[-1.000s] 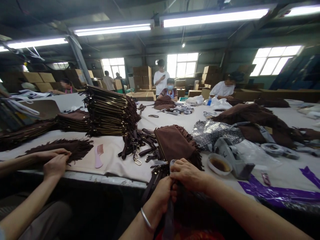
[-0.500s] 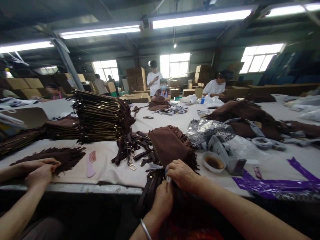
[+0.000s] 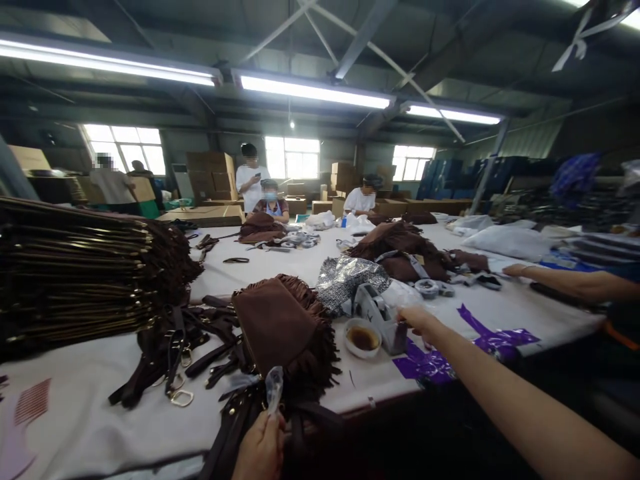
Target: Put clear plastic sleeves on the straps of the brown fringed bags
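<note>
My left hand (image 3: 263, 443) is at the table's near edge, fingers closed on a clear plastic wrap (image 3: 274, 387) that stands up from the grip. Just beyond lies a dark brown fringed bag (image 3: 275, 320) with a zipper along its left edge. Brown straps (image 3: 233, 427) hang over the edge beside this hand. Reaching out to the right, my right hand (image 3: 420, 323) has its fingertips together at the near end of a grey tape dispenser (image 3: 377, 317). What they pinch is too small to make out. A white bowl of brown liquid (image 3: 363, 339) stands beside the dispenser.
Stacked brown bags (image 3: 75, 273) rise at the left, with straps and metal clips (image 3: 175, 360) in front. A pink comb (image 3: 25, 420) lies near left. Purple plastic (image 3: 430, 360) and more fringed bags (image 3: 400, 247) lie right. A co-worker's arm (image 3: 570, 283) reaches in from the right.
My right hand has left my left hand and moved right to the tape dispenser. My left hand keeps hold of the plastic wrap. The view has swung right, bringing another person's arm in.
</note>
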`<state>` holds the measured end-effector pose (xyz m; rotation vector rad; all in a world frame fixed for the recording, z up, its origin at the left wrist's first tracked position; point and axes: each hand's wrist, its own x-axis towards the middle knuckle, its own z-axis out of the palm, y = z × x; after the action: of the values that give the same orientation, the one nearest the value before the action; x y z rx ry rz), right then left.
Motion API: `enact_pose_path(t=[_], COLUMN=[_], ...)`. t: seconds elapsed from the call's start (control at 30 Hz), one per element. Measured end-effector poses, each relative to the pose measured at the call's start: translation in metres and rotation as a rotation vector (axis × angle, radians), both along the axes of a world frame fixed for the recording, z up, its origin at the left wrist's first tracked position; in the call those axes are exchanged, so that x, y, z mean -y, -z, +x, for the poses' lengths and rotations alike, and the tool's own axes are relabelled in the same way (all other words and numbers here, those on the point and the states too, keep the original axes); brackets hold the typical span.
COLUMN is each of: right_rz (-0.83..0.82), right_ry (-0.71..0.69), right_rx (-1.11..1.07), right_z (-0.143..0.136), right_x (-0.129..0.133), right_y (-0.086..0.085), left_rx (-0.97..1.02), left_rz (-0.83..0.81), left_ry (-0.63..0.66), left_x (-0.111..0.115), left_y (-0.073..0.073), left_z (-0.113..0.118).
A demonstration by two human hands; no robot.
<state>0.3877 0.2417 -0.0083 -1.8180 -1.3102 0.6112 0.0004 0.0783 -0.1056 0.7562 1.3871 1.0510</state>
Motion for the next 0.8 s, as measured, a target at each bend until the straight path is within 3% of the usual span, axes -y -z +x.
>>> enact_pose_path(t=[0.1,0.23,0.4,0.5,0.6,0.8], right_rz=[-0.102,-0.081,-0.015,-0.128,-0.192,-0.332], right_ry=[0.015,0.021,0.014,-0.007,-0.004,-0.107], right_rx=[-0.132,-0.208,-0.175,-0.126,-0.028,0.230], right_z=[-0.007,-0.005,0.009,0.010,0.012,0.018], right_x=[-0.001,0.005,0.040,0.056,0.055,0.054], right_y=[0.015,0.012,0.016,0.033,0.045,0.049], left_rx=[-0.006,-0.013,-0.028,-0.042,-0.058,-0.236], left_rz=[0.013,-0.007,0.026,0.048,0.073,0.166], left_ry=[-0.008,-0.004,0.008,0.020,0.025,-0.019], left_x=[0.001,0.003,0.004,0.003,0.004,0.012], left_y=[-0.003,-0.009,-0.007,-0.002,-0.003,-0.009], left_z=[0.000,-0.001,-0.003,-0.003,-0.002,-0.005])
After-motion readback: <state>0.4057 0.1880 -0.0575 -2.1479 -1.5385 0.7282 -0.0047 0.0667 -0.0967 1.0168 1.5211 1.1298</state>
